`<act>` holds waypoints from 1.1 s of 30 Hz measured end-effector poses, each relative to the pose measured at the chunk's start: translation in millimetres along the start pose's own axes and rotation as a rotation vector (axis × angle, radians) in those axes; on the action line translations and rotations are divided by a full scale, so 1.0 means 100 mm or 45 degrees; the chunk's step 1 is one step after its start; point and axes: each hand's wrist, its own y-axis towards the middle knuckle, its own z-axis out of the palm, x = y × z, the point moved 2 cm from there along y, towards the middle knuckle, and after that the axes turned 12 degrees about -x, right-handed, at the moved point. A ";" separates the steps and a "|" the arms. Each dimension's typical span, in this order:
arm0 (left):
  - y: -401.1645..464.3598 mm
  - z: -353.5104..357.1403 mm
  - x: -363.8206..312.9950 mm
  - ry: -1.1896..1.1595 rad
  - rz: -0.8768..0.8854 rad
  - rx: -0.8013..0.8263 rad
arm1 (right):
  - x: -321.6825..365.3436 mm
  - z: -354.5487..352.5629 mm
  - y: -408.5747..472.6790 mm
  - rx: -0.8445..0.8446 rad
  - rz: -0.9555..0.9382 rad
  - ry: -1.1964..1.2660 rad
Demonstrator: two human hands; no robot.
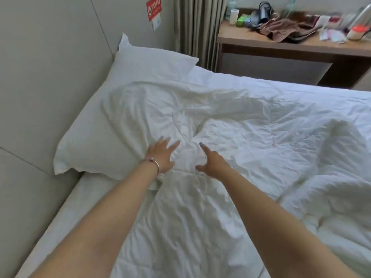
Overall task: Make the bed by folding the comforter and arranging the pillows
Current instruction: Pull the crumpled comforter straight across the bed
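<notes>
Risk as I see it: the comforter (210, 125) overlaps the near pillow (88, 129), so pulling fabric from here could drag the pillow askew. Comforter is white, badly rumpled, bunched on the right, spread over the bed (66, 213). Left hand (160, 155) flat, fingers spread on it; right hand (212, 163) open, touching, gripping nothing.

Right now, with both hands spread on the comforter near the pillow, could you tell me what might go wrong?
1. The comforter overlaps the pillow; pulling it from where the left hand rests may drag the pillow askew.
2. The right hand lies flat with nothing gripped, so the fabric could slip.
3. The comforter is bunched at the right, so a fold started here may come out uneven.
</notes>
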 end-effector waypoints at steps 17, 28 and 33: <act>-4.83 1.11 -1.15 -0.671 -0.068 0.453 | -0.76 1.14 -5.08 0.148 0.448 -0.141; -5.32 0.91 -2.16 -0.771 0.183 0.520 | -1.21 0.29 -6.82 -0.021 0.779 -0.102; -5.71 0.76 -3.09 -0.749 0.406 0.529 | -1.61 0.17 -7.51 -0.124 0.871 -0.084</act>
